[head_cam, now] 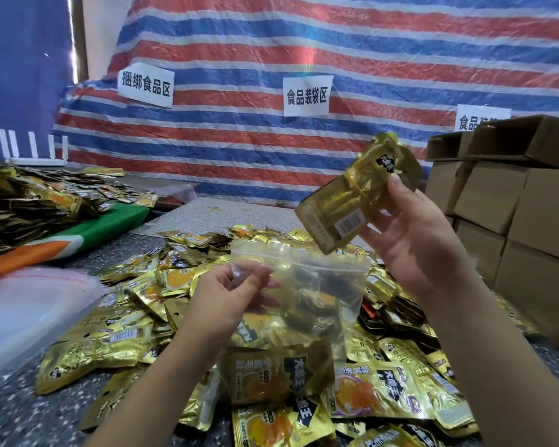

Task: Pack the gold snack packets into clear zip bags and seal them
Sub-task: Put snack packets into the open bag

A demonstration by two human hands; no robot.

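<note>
Speckled grey tabletop (10, 411) strewn with crinkled gold foil packets (88, 346). Left hand (229, 295) pinches the rim of a clear, limp zip bag (304, 285) holding packets; right hand (413, 233) grips a glossy rectangular gold packet (352, 195) above its mouth.

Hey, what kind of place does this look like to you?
Probably a small food packing workshop. Paper signs taped on a striped tarp label work areas, one reading food bagging area. Stacked cardboard boxes sit on the right, and a big heap of gold snack packets covers the table.
</note>
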